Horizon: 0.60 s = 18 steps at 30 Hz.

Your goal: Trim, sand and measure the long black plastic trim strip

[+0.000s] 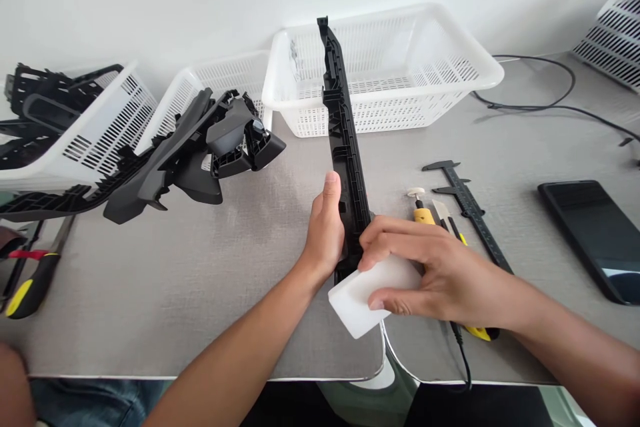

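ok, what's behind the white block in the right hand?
The black part runs down behind it, tabletop beyond. How far its lower end goes is covered by the white block.

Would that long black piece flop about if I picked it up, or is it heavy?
Probably not floppy: the long black piece looks like hard plastic, with ribs along it. It's likely light for its size, since it seems thin-walled with hollow gaps. Its far end might be more fragile, as it narrows there.
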Motion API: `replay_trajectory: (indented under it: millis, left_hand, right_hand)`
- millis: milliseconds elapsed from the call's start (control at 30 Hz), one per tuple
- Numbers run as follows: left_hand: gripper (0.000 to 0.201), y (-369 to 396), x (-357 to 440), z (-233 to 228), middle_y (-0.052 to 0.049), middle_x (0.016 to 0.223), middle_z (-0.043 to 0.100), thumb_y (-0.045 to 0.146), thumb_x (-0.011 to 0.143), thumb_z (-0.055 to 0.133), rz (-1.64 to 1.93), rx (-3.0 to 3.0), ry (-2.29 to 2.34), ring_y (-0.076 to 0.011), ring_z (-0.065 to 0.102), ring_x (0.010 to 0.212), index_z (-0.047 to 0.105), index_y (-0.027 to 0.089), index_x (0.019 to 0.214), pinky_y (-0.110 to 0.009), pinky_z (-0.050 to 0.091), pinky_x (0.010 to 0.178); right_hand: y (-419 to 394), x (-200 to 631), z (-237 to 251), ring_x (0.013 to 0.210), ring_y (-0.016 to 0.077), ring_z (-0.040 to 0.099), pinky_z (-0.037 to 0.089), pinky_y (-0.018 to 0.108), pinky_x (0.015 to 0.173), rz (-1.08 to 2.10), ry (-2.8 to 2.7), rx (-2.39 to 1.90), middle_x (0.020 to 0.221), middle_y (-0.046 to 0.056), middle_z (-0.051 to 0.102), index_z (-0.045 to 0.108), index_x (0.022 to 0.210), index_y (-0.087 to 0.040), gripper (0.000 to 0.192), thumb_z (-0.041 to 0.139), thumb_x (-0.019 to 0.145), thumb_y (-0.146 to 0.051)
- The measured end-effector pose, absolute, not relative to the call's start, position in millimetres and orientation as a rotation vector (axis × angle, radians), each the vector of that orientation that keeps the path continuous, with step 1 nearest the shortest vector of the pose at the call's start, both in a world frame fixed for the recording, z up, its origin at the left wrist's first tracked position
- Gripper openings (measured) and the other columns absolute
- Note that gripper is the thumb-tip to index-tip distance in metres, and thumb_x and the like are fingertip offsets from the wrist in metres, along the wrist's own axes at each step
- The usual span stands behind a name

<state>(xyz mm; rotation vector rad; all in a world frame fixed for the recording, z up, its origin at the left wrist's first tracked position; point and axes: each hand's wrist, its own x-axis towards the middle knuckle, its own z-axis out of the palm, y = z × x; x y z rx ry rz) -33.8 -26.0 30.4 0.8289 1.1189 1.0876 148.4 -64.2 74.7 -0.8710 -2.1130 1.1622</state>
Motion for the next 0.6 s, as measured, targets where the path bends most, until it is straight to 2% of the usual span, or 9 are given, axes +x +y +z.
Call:
replay_trajectory:
  millis: [200, 300, 467, 600]
  left_hand:
    - [0.067, -26.7, -33.4, 28.4, -0.004, 0.083, 0.072, 0.089, 0.093, 0.058, 1.108, 0.772, 1.046, -0.0243, 0.071, 0.092, 0.064, 0.023, 0.081, -0.034, 0.057, 0.079]
    - [0.066, -26.6, -33.2, 28.5, -0.003, 0.082, 0.071, 0.087, 0.094, 0.059, 1.116, 0.773, 1.074, -0.0245, 0.072, 0.093, 0.065, 0.022, 0.08, -0.035, 0.057, 0.081]
    - [0.066, -26.2, -32.9, 27.1, -0.003, 0.081, 0.071, 0.088, 0.093, 0.059, 1.108, 0.756, 1.05, -0.0244, 0.071, 0.09, 0.066, 0.024, 0.081, -0.035, 0.057, 0.08]
    - [0.065, -26.4, -32.9, 28.8, -0.004, 0.084, 0.072, 0.086, 0.095, 0.058, 1.117, 0.772, 1.035, -0.0246, 0.072, 0.095, 0.066, 0.024, 0.08, -0.036, 0.058, 0.085]
  right_hand:
    - [-62.4, 150.0, 76.1, 0.09, 0.0193, 0.071, 0.055, 0.031, 0.078, 1.076, -2.08, -0.937, 0.106, 0.005, 0.071, 0.074, 0.102, -0.024, 0.018, 0.086, 0.096, -0.035]
    - [-63.4, 148.1, 74.8, 0.088, 0.0183, 0.071, 0.055, 0.029, 0.074, 1.13, -2.116, -0.887, 0.107, 0.004, 0.072, 0.074, 0.103, -0.024, 0.018, 0.086, 0.096, -0.035]
    - [-61.5, 149.5, 74.7, 0.089, 0.0202, 0.07, 0.055, 0.032, 0.077, 1.049, -2.055, -0.975, 0.103, 0.004, 0.072, 0.073, 0.101, -0.024, 0.017, 0.085, 0.096, -0.035]
    - [-62.7, 147.7, 76.0, 0.088, 0.0201, 0.071, 0.056, 0.032, 0.076, 1.13, -2.095, -0.943, 0.105, 0.005, 0.073, 0.073, 0.101, -0.024, 0.017, 0.085, 0.096, -0.036]
